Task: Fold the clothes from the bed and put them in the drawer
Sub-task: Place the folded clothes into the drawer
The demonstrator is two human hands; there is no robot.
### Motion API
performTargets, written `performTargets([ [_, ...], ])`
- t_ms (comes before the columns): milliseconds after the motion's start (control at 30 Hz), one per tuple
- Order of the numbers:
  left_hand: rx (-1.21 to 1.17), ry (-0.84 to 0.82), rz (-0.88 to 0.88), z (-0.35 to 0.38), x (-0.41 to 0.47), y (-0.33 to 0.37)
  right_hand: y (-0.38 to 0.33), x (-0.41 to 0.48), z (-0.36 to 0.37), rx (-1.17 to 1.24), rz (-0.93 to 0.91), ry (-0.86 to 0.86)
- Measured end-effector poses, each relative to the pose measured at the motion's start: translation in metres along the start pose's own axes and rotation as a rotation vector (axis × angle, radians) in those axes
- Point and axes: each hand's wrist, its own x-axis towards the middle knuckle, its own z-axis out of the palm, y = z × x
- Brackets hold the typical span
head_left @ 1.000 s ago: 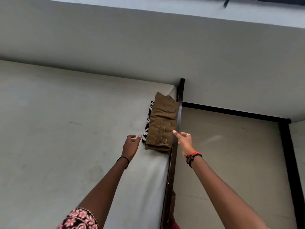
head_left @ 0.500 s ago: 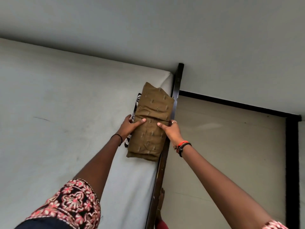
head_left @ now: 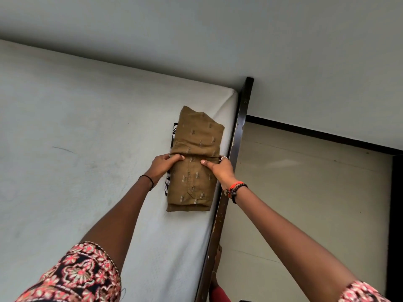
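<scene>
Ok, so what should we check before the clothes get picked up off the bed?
1. The left hand holds one side of the brown folded garment, thumb on top: ok.
2. The right hand holds the other side: ok.
3. The brown folded garment is neat, with no loose ends hanging: ok.
4. The black-and-white garment underneath is caught in the grip too: cannot tell, the fingers below are hidden.
5. The pile sits fully on the mattress, not over the dark bed frame: ok.
6. The drawer is open and ready: cannot tell, it is not in view.
</scene>
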Motion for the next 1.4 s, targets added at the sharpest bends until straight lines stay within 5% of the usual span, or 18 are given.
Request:
performTargets([
  [167, -0.085, 0.054, -0.031, -0.025, -0.005, -0.026, 0.003, -0.002, 0.022, -0.112, 0.017, -0.063],
  [567, -0.194, 0.004, -0.052, -0.029, -0.030, -0.031, 0.003, -0.033, 0.020, 0.332, 0.027, -0.277],
  [733, -0.179, 0.016, -0.021, -0.035, -0.065, -0.034, 0.008, -0.083, 0.013, 0.339, 0.009, -0.331],
  [1000, -0.124, 0.004, 0.085, -0.040, -0.168, -0.045, 0.037, -0.193, 0.004, 0.421, -0.012, -0.285],
  [1400, 0.129, -0.280, 0.262, 0.038, -0.335, -0.066, 0.151, -0.390, -0.076, 0.695, -0.043, -0.036],
])
